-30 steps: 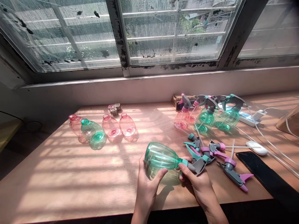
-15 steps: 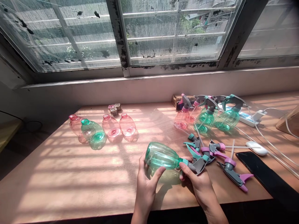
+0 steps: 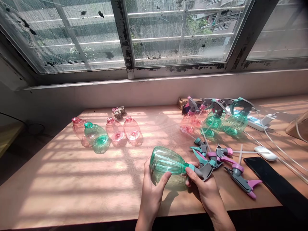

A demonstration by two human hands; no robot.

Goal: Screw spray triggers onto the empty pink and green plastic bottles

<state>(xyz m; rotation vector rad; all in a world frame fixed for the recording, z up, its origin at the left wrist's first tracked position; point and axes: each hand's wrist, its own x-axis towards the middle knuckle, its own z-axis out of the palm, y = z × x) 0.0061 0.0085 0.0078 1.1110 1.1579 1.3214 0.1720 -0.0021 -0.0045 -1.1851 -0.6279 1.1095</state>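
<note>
A clear green spray bottle (image 3: pixel 167 160) lies sideways in the air above the table, its base to the left and its neck to the right. My left hand (image 3: pixel 154 186) is wrapped round the base end, thumb along the near side. At the neck, my right hand (image 3: pixel 203 184) grips the teal collar of a grey trigger sprayer head (image 3: pixel 205 170), which meets the bottle's mouth. Whether the thread is tight cannot be made out. Just beyond my right hand lie several loose sprayer heads (image 3: pixel 211 155) in teal, pink and grey, and a pink-and-grey one (image 3: pixel 243 181) lies to the right.
Bottles without heads, pink (image 3: pixel 132 130) and green (image 3: pixel 97 136), stand at the left. Bottles with sprayer heads (image 3: pixel 211 123) stand at the back right, near a power strip (image 3: pixel 256 122) and cables. A black phone (image 3: pixel 269 176) and white mouse (image 3: pixel 266 153) lie at the right.
Almost nothing differs. The whole view has shifted very slightly, while both hands keep the same hold on the green bottle and its sprayer head.
</note>
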